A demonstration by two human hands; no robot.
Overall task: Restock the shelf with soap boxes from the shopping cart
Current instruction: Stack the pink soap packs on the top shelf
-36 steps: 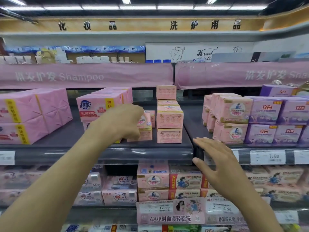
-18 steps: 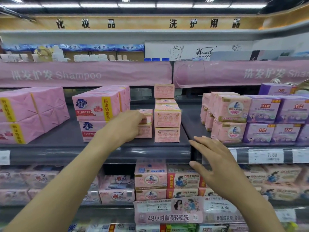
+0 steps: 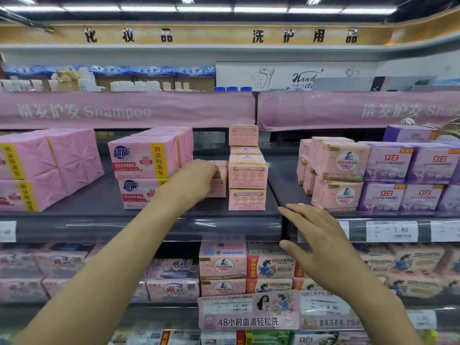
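Note:
My left hand [image 3: 196, 181] reaches onto the dark middle shelf [image 3: 94, 202] and grips two small stacked pink soap boxes [image 3: 220, 188], which stand on the shelf board. Its fingers curl over their top and left side and hide most of them. Right beside them stands a taller stack of the same pink soap boxes [image 3: 247, 181], with one more box [image 3: 243, 135] further back. My right hand [image 3: 321, 247] hovers open, fingers spread, in front of the shelf's front edge and holds nothing. The shopping cart is out of view.
Large pink multi-packs [image 3: 149, 160] stand left of my left hand, and more [image 3: 47, 168] at the far left. Pink and purple soap packs [image 3: 388, 170] fill the shelf's right half. The lower shelf [image 3: 224, 267] holds several soap packs behind price tags [image 3: 390, 231].
My left hand has lowered the soap boxes onto the shelf and slid them back beside the taller stack. My right hand has stayed roughly in place.

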